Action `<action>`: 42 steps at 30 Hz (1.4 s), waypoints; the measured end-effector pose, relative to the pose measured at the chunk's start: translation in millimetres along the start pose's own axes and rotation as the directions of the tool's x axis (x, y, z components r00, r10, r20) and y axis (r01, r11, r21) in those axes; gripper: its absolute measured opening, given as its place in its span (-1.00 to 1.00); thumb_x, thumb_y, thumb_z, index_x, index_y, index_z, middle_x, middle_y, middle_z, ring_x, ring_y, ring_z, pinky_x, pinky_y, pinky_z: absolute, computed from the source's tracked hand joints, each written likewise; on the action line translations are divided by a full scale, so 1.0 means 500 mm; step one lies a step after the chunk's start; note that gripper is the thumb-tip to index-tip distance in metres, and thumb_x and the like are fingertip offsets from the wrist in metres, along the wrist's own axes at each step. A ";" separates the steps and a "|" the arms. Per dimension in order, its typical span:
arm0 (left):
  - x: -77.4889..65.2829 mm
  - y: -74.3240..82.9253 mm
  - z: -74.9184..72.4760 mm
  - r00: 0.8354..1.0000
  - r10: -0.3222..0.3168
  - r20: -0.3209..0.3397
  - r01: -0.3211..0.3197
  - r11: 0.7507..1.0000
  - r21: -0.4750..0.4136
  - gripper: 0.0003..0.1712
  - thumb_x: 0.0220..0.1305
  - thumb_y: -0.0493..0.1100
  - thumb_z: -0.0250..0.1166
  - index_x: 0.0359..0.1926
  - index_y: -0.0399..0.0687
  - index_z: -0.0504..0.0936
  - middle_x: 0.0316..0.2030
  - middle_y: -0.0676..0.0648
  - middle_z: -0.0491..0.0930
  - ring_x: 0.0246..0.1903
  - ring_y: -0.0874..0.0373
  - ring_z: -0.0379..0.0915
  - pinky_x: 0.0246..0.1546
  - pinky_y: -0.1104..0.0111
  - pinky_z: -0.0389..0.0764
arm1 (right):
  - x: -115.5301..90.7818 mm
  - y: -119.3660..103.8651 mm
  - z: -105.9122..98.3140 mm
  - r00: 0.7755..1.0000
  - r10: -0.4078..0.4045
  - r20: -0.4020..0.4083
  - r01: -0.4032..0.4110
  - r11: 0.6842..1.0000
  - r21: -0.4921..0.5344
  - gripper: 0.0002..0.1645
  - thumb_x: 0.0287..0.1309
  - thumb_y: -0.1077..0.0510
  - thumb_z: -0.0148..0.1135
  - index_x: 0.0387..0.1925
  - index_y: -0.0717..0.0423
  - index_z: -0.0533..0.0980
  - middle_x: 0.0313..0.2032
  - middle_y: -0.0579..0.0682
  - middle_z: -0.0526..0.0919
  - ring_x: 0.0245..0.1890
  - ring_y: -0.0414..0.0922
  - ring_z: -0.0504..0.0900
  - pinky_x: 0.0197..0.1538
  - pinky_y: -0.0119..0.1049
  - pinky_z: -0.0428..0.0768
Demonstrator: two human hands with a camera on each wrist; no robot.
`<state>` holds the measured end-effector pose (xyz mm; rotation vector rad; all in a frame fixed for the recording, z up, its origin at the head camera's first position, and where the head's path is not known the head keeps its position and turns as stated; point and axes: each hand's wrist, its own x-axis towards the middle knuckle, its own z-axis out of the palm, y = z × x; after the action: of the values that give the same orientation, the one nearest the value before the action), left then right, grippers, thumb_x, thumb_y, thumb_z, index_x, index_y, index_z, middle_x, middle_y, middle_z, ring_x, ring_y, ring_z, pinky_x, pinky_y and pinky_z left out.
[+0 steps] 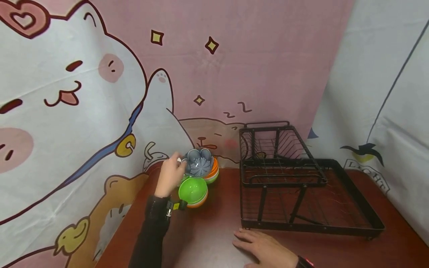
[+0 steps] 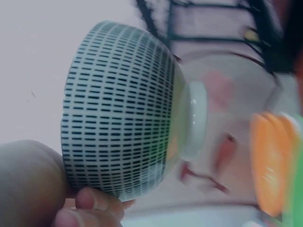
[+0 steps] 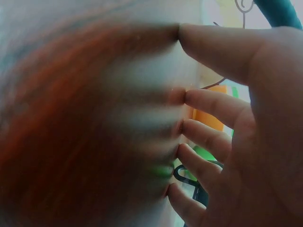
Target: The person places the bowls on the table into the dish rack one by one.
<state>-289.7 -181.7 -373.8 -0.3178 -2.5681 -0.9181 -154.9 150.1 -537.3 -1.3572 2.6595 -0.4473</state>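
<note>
My left hand (image 1: 170,175) pinches the rim of a patterned bowl (image 1: 200,166) between thumb and fingers. In the head view the bowl's inside shows a grey-blue petal design. The left wrist view shows its outside (image 2: 118,111), white with rows of dark dashes, tilted sideways above a pale foot ring. Just below it in the head view is a stack of bowls with a bright green bowl (image 1: 193,190) on top. Behind stands another stack with orange and green bowls (image 1: 212,173), partly hidden by the held bowl. My right hand (image 1: 264,248) rests its spread fingertips on the table.
A black two-tier wire dish rack (image 1: 311,229) stands on the right of the reddish-brown table (image 1: 201,238). A cartoon-printed cloth (image 1: 268,67) hangs behind the table and along its sides.
</note>
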 end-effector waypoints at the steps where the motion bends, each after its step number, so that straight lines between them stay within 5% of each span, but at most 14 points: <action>1: 0.010 0.017 -0.010 1.000 0.002 0.004 -0.002 1.000 -0.016 -0.76 0.42 -0.27 0.20 0.01 -0.32 0.60 -0.54 -0.12 0.55 -0.60 0.13 0.36 -0.59 0.33 0.35 | 0.001 -0.001 0.000 1.000 0.003 0.001 -0.003 1.000 0.005 -0.20 0.41 -0.40 0.10 0.54 -0.23 0.29 0.52 -0.05 0.35 0.48 0.00 0.39 0.32 0.04 0.53; 7: 0.054 0.093 -0.044 0.999 0.029 0.032 -0.027 0.998 -0.065 -0.78 0.44 -0.21 0.18 0.00 -0.22 0.58 -0.68 -0.01 0.43 -0.73 0.17 0.25 -0.68 0.35 0.26 | 0.008 -0.002 0.001 0.999 0.034 0.015 -0.035 0.998 0.049 -0.18 0.38 -0.40 0.14 0.55 -0.26 0.29 0.53 -0.08 0.33 0.49 0.02 0.39 0.31 0.09 0.53; 12: 0.069 0.112 -0.041 0.998 0.020 0.057 -0.015 0.997 -0.079 -0.79 0.44 -0.21 0.18 0.00 -0.19 0.58 -0.61 -0.13 0.59 -0.72 0.16 0.34 -0.66 0.33 0.33 | 0.012 -0.006 -0.004 0.999 0.042 0.021 -0.043 0.997 0.071 -0.20 0.38 -0.38 0.16 0.53 -0.27 0.30 0.53 -0.10 0.34 0.49 0.00 0.38 0.32 0.10 0.52; 16: 0.077 0.118 -0.036 0.998 0.027 0.058 -0.024 0.998 -0.061 -0.82 0.44 -0.21 0.17 -0.02 -0.18 0.57 -0.63 -0.07 0.54 -0.72 0.15 0.33 -0.65 0.33 0.34 | 0.014 -0.035 -0.034 1.000 -0.011 -0.019 0.012 0.998 0.062 -0.23 0.41 -0.35 0.14 0.53 -0.27 0.30 0.50 -0.10 0.38 0.43 -0.07 0.46 0.26 0.01 0.59; 19: 0.085 0.127 -0.036 0.998 0.043 0.049 -0.040 0.997 -0.061 -0.83 0.44 -0.21 0.17 -0.04 -0.18 0.58 -0.61 -0.06 0.52 -0.70 0.13 0.34 -0.64 0.33 0.34 | 0.013 -0.074 -0.093 0.996 -0.040 -0.082 0.046 0.997 0.064 -0.25 0.43 -0.34 0.12 0.55 -0.35 0.25 0.49 -0.17 0.39 0.37 -0.13 0.51 0.16 -0.03 0.66; 22: 0.095 0.142 -0.037 0.997 0.068 0.042 -0.066 0.996 -0.058 -0.80 0.44 -0.20 0.17 -0.03 -0.20 0.59 -0.52 -0.12 0.58 -0.63 0.09 0.42 -0.60 0.33 0.40 | 0.007 -0.107 -0.171 0.969 -0.063 -0.239 0.061 0.998 -0.014 -0.26 0.42 -0.34 0.14 0.54 -0.42 0.24 0.46 -0.24 0.41 0.33 -0.18 0.53 0.12 -0.06 0.68; 26: 0.106 0.164 -0.038 0.994 0.095 0.051 -0.093 0.994 -0.050 -0.75 0.46 -0.19 0.18 0.03 -0.22 0.60 -0.34 -0.19 0.65 -0.48 0.01 0.51 -0.46 0.27 0.51 | -0.002 -0.129 -0.289 0.863 -0.059 -0.502 0.007 0.994 -0.106 -0.25 0.33 -0.23 0.32 0.49 -0.31 0.35 0.36 -0.24 0.51 0.19 -0.24 0.60 0.09 -0.13 0.69; 30: 0.117 0.188 -0.041 0.990 0.118 0.072 -0.113 0.991 -0.072 -0.71 0.46 -0.17 0.19 0.09 -0.22 0.60 -0.18 -0.22 0.70 -0.30 -0.07 0.57 -0.24 0.14 0.62 | -0.012 -0.131 -0.419 0.781 0.053 -0.622 -0.088 0.996 -0.025 -0.20 0.29 -0.11 0.40 0.50 -0.21 0.34 0.30 -0.15 0.58 0.13 -0.18 0.64 0.11 -0.06 0.69; 35: 0.130 0.219 -0.046 0.988 0.135 0.073 -0.127 0.987 -0.098 -0.69 0.46 -0.17 0.18 0.11 -0.23 0.61 -0.04 -0.24 0.71 -0.16 -0.12 0.61 -0.07 0.02 0.67 | -0.005 -0.095 -0.565 0.766 0.276 -0.581 -0.206 0.961 0.185 -0.21 0.45 -0.13 0.22 0.58 -0.15 0.20 0.30 0.04 0.59 0.19 0.06 0.65 0.17 0.16 0.60; 38: 0.134 0.239 -0.046 0.986 0.143 0.089 -0.133 0.986 -0.102 -0.67 0.47 -0.16 0.19 0.14 -0.23 0.60 0.02 -0.25 0.70 -0.07 -0.14 0.64 0.02 0.01 0.68 | 0.012 -0.063 -0.618 0.770 0.418 -0.482 -0.267 0.897 0.351 -0.16 0.50 -0.25 0.08 0.62 -0.11 0.09 0.35 0.13 0.53 0.28 0.14 0.59 0.27 0.23 0.51; 42: 0.135 0.269 -0.038 0.978 0.163 0.127 -0.148 0.982 -0.121 -0.66 0.48 -0.16 0.18 0.15 -0.24 0.59 0.04 -0.25 0.69 0.00 -0.14 0.63 0.09 0.01 0.67 | 0.046 -0.020 -0.640 0.793 0.503 -0.344 -0.284 0.804 0.522 -0.05 0.51 -0.34 -0.03 0.64 0.06 -0.04 0.44 0.27 0.40 0.30 0.23 0.56 0.36 0.22 0.45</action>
<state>-299.5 -86.6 -256.1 -0.6251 -2.5740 -1.0142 -238.0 191.6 -229.9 -0.5555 2.8184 -1.3718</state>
